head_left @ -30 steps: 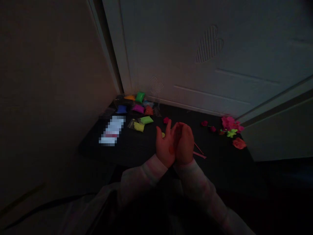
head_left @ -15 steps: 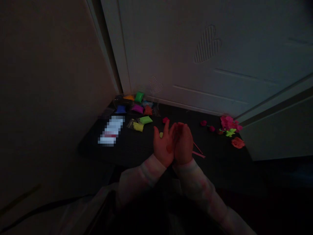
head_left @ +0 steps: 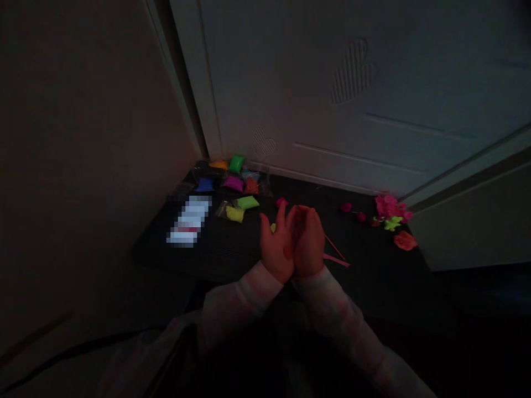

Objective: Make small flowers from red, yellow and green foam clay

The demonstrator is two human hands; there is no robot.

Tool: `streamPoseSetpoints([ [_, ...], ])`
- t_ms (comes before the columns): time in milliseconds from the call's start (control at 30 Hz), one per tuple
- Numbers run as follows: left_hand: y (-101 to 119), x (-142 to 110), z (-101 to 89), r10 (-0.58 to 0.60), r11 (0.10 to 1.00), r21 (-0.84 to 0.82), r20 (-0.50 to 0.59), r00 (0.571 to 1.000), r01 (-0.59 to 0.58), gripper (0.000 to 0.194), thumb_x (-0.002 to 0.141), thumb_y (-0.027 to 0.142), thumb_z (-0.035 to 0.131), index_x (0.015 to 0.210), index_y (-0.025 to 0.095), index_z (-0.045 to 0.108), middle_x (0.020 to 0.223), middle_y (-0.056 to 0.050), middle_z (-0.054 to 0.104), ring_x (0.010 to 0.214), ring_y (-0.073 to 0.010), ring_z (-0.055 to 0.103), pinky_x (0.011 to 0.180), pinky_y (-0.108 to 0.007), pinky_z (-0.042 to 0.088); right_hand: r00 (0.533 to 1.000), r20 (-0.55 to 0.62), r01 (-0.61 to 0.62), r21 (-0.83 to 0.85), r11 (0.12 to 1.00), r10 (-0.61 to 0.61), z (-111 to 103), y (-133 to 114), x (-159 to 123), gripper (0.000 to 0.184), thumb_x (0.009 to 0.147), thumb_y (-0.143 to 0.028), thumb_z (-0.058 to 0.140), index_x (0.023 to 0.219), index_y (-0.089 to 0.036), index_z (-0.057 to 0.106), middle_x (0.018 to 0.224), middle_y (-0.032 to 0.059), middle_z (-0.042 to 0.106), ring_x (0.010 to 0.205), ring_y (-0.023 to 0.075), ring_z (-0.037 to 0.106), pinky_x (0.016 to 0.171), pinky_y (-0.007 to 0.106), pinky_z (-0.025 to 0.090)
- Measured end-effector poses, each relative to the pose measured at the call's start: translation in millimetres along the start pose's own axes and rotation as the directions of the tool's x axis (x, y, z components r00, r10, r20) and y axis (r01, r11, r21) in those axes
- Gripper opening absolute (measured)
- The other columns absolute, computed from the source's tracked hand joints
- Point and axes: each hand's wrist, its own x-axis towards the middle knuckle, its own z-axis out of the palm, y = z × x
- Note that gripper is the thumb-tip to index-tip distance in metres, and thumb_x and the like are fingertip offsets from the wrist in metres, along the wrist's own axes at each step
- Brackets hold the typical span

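Note:
My left hand is held palm up over the dark table, its thumb and fingers spread. On its palm lies a small orange-red lump of modelling clay. My right hand stands on edge against it, fingers long, close together and slightly curved. The two hands touch along the heels and inner edges, with a shadowed hollow between the fingers. Just behind the left fingers are a pink-red piece and a small yellow piece, partly hidden. A thin pink stick and a flat pink strip lie beside my right hand.
Several bagged clay packs, among them yellow, light green and purple, lie at the back left. A blurred white rectangle is left of them. Pink flowers and an orange flower lie on the right. A white door stands behind the table.
My right hand has tilted and shifted slightly left, narrowing toward the left hand. The left hand and the orange-red lump have barely moved. The view has shifted a little.

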Motion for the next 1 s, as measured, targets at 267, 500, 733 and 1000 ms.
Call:
streamPoseSetpoints([
  [267,-5,-7,-2.4,0.051,0.996,0.075,-0.005,0.999,-0.051,0.055,0.084,0.052,0.014,0.127,0.025,0.035,0.127,-0.002,0.047,0.121,-0.0151,0.037,0.101,-0.030,0.029,0.997,0.008,0.072,-0.023,0.997,-0.072,2,-6,-11,0.031,0.081,-0.046,0.036,0.084,-0.021,0.054,0.087,0.0023,0.052,0.086,0.0140,0.048,0.083,0.031,0.035],
  [500,-3,-2,-6.8,0.011,0.996,0.084,0.038,0.999,-0.014,0.064,0.078,0.062,0.014,0.130,0.027,0.027,0.132,-0.002,0.041,0.121,-0.0194,0.037,0.098,-0.037,0.033,0.999,-0.005,-0.048,0.032,0.998,0.048,0,4,-4,0.038,0.084,-0.045,0.023,0.085,-0.019,0.051,0.083,0.0021,0.053,0.078,0.0126,0.052,0.071,0.028,0.041],
  [733,-9,-2,-12.5,0.109,0.969,0.220,0.018,0.994,-0.110,0.053,0.086,0.049,0.011,0.127,0.026,0.033,0.131,0.001,0.042,0.124,-0.0109,0.031,0.102,-0.026,0.026,0.999,-0.032,-0.008,-0.016,1.000,0.008,3,-4,-11,0.034,0.081,-0.047,0.033,0.083,-0.020,0.053,0.087,0.0029,0.051,0.086,0.0136,0.047,0.082,0.030,0.034],
  [1000,-1,-2,-5.3,0.008,0.996,0.085,0.041,0.999,-0.011,0.063,0.079,0.061,0.012,0.129,0.027,0.030,0.128,-0.003,0.045,0.121,-0.0188,0.037,0.101,-0.037,0.028,0.990,-0.025,-0.136,0.057,0.989,0.137,1,3,-2,0.040,0.083,-0.045,0.022,0.085,-0.019,0.051,0.085,0.0038,0.055,0.080,0.0140,0.054,0.071,0.030,0.041],
])
